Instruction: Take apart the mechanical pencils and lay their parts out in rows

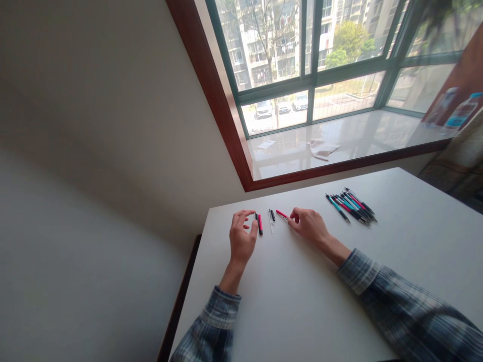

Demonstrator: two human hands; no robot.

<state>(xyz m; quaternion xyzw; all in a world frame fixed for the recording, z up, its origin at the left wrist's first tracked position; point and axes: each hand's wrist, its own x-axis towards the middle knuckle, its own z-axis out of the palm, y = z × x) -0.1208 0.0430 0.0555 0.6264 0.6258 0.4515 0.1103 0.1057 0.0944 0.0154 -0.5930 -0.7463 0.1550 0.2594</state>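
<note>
Between the thumb and fingers of my right hand (308, 225) is the end of a red pen barrel (280, 214), low over the white table. My left hand (242, 240) is curved with thumb and fingers apart, at the left side of a red and black pen piece (260, 224). A dark piece lies against that one, partly behind my fingertips. In the gap between my hands are a thin white refill (270, 222) and a short black pen part (272, 215). A tiny piece beside the refill is too small to name.
A bunch of teal, red and black pens (353, 207) lies on the right part of the white table (294, 301). Behind the table is a window sill (287, 163) with a crumpled cloth (322, 149) and plastic bottles (462, 113). A wall rises on the left.
</note>
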